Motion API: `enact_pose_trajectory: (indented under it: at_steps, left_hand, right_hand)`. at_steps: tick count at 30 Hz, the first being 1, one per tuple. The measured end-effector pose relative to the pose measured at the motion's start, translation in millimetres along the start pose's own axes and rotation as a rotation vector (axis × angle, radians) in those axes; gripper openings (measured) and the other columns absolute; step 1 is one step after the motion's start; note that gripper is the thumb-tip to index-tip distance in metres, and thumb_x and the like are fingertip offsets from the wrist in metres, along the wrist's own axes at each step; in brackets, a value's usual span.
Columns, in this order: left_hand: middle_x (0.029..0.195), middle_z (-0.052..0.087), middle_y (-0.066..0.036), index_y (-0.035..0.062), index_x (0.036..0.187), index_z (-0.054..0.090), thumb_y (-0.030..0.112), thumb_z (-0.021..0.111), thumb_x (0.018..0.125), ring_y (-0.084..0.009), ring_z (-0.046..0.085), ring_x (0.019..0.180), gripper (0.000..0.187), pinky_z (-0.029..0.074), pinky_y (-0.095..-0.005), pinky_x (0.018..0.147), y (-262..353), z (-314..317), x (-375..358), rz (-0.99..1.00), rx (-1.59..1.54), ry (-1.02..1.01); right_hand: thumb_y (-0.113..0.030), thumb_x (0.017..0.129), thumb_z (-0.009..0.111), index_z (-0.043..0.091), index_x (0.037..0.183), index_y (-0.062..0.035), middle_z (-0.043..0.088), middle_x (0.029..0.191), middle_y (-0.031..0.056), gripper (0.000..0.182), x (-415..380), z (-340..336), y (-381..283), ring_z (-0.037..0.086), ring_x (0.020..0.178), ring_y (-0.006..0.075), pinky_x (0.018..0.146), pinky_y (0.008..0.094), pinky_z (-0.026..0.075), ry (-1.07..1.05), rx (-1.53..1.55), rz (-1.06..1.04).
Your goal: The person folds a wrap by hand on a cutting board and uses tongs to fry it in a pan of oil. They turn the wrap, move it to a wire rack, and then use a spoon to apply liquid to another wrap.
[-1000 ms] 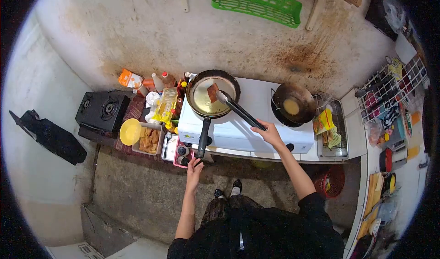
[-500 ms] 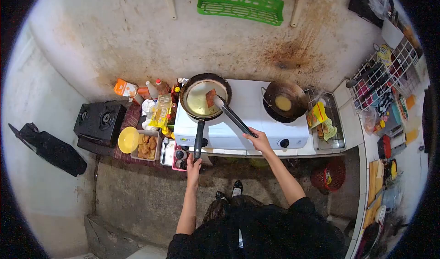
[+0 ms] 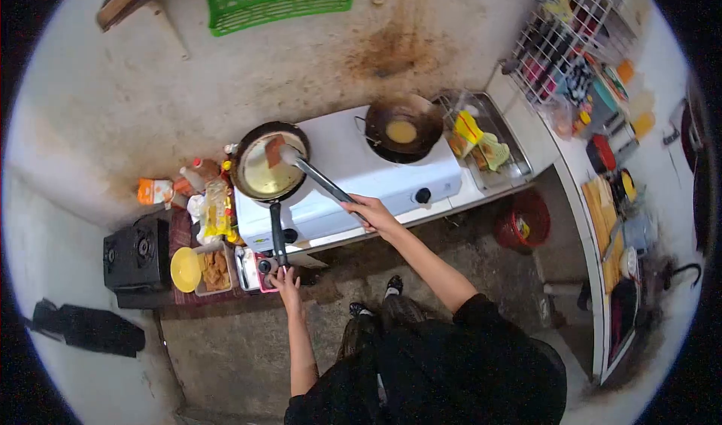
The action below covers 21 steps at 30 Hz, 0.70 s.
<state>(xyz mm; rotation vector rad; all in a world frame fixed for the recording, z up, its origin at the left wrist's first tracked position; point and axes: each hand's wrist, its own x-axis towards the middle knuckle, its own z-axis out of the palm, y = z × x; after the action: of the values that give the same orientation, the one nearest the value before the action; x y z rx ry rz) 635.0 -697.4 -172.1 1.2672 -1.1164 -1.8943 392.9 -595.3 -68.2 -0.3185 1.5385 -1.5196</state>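
Note:
A dark-rimmed frying pan [image 3: 247, 183] sits on the left side of the white stove [image 3: 331, 162], with yellowish liquid inside. My left hand [image 3: 287, 280] is closed at the end of its black handle. My right hand [image 3: 372, 213] grips black-handled tongs [image 3: 325, 180], reaching over the pan from the right. Their pale tips meet a flat reddish-brown piece of food [image 3: 275, 153] near the pan's upper side. To the right stands a wok [image 3: 421, 124] with a small pool of yellowish liquid.
A container of browned food pieces [image 3: 216, 270] and a yellow bowl [image 3: 185, 269] stand left of the stove, near bottles and packets. A black two-burner stove [image 3: 137, 253] lies farther left. Right of the wok are a yellow packet [image 3: 468, 129] and a metal rack; a red basket [image 3: 522, 220] is below.
My view has shifted right and tilted, so the stove appears lower left. The tongs and food piece have moved toward the pan's upper side. Both hands keep their holds.

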Motion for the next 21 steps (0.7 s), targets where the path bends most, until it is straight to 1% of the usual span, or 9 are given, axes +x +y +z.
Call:
enact_pose_trajectory:
  at_steps: [3,8,10,11,13,16,18,20,21]
  left_hand:
    - [0.134,0.024,-0.010,0.0112,0.134,-0.001,0.017,0.054,0.081,-0.0244,0.038,0.115,0.077,0.034,-0.0383,0.091,-9.8,5.3,-9.7,-0.022,-0.099,0.106]
    - [0.127,0.032,-0.007,0.0108,0.131,0.011,0.016,0.055,0.081,-0.0175,0.043,0.108,0.067,0.038,-0.0315,0.082,-60.1,21.4,-18.0,-0.116,-0.006,-0.009]
    - [0.122,0.040,-0.005,0.0092,0.128,0.023,0.017,0.051,0.083,-0.0143,0.046,0.103,0.054,0.038,-0.0282,0.078,-74.8,43.9,-28.5,-0.151,0.124,-0.249]
    - [0.122,0.040,-0.005,0.0092,0.128,0.023,0.017,0.051,0.083,-0.0143,0.046,0.103,0.054,0.038,-0.0282,0.078,-78.5,57.7,-34.4,-0.153,0.130,-0.266]
    - [0.117,0.046,-0.004,0.0077,0.123,0.034,0.019,0.047,0.085,-0.0142,0.047,0.100,0.042,0.038,-0.0255,0.078,-75.5,91.0,-54.4,-0.139,0.289,-0.565]
    - [0.116,0.048,-0.005,0.0064,0.121,0.038,0.021,0.044,0.087,-0.0149,0.048,0.102,0.037,0.038,-0.0247,0.079,-77.0,147.6,-78.9,-0.185,0.426,-0.749]
    - [0.117,0.047,-0.006,0.0052,0.120,0.039,0.019,0.045,0.086,-0.0160,0.047,0.104,0.037,0.037,-0.0266,0.084,-97.5,181.0,-83.8,-0.208,0.369,-0.819]
    - [0.116,0.048,-0.008,0.0026,0.119,0.038,0.021,0.048,0.086,-0.0173,0.048,0.104,0.040,0.039,-0.0276,0.084,-111.3,224.6,-90.1,-0.133,0.434,-1.005]
    - [0.117,0.045,-0.010,0.0031,0.119,0.037,0.017,0.048,0.085,-0.0171,0.046,0.105,0.038,0.037,-0.0312,0.090,-108.4,251.2,-95.4,-0.185,0.445,-1.050]
  right_hand:
    - [-0.027,0.077,0.062,0.054,0.106,-0.0065,0.047,0.070,-0.0041,0.036,-13.8,-15.6,-18.2,0.032,0.038,0.0014,0.031,0.0176,0.019,-0.067,0.130,-0.043]
    - [-0.025,0.079,0.058,0.050,0.104,-0.0068,0.048,0.075,-0.0032,0.031,-55.1,-76.6,-62.2,0.032,0.038,0.0007,0.031,0.0164,0.018,0.003,0.274,-0.112]
    - [-0.025,0.080,0.058,0.049,0.104,-0.0065,0.048,0.075,-0.0028,0.031,-77.6,-112.8,-77.6,0.032,0.039,0.0010,0.031,0.0164,0.019,0.095,0.264,-0.172]
    - [-0.024,0.080,0.058,0.050,0.103,-0.0066,0.048,0.075,-0.0031,0.030,-90.0,-131.8,-85.3,0.032,0.039,0.0011,0.031,0.0164,0.019,0.155,0.280,-0.190]
    - [-0.024,0.080,0.058,0.050,0.101,-0.0069,0.048,0.074,-0.0036,0.028,-114.0,-174.7,-92.4,0.032,0.039,0.0014,0.032,0.0166,0.020,0.256,0.293,-0.229]
    - [-0.024,0.079,0.058,0.051,0.097,-0.0074,0.047,0.073,-0.0038,0.025,-146.3,-245.1,-92.8,0.033,0.039,0.0020,0.032,0.0167,0.022,0.381,0.303,-0.273]
    - [-0.025,0.079,0.059,0.052,0.096,-0.0074,0.047,0.074,-0.0034,0.025,-163.1,-294.3,-81.9,0.033,0.040,0.0024,0.032,0.0173,0.021,0.422,0.311,-0.286]
    - [-0.026,0.079,0.059,0.052,0.095,-0.0074,0.046,0.074,-0.0031,0.026,-178.8,-334.0,-74.9,0.034,0.041,0.0028,0.033,0.0180,0.021,0.564,0.291,-0.241]
    - [-0.026,0.079,0.059,0.052,0.095,-0.0074,0.046,0.074,-0.0031,0.026,-183.9,-354.2,-67.6,0.034,0.041,0.0028,0.033,0.0180,0.021,0.569,0.288,-0.245]
